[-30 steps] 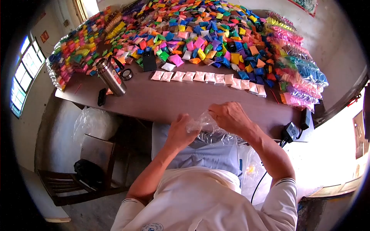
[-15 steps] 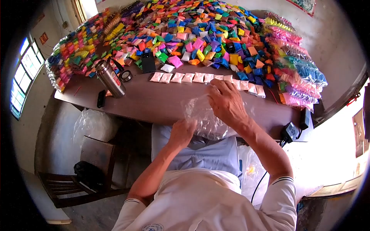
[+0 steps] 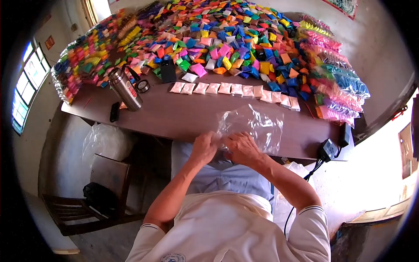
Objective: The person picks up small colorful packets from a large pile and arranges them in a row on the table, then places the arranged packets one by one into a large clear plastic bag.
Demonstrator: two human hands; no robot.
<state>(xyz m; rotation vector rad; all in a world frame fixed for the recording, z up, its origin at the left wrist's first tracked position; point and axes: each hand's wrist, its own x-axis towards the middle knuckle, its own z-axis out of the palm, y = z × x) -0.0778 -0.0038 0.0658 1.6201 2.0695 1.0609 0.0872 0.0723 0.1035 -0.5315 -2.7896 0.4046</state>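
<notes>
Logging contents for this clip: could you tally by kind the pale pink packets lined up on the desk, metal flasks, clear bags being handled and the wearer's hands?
Pale pink packets in the row: 12
Metal flask: 1
Clear bag being handled: 1
Hands, left hand and right hand: 2
Total: 16

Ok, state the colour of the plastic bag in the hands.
The plastic bag is colourless and transparent, best seen in the head view.
</notes>
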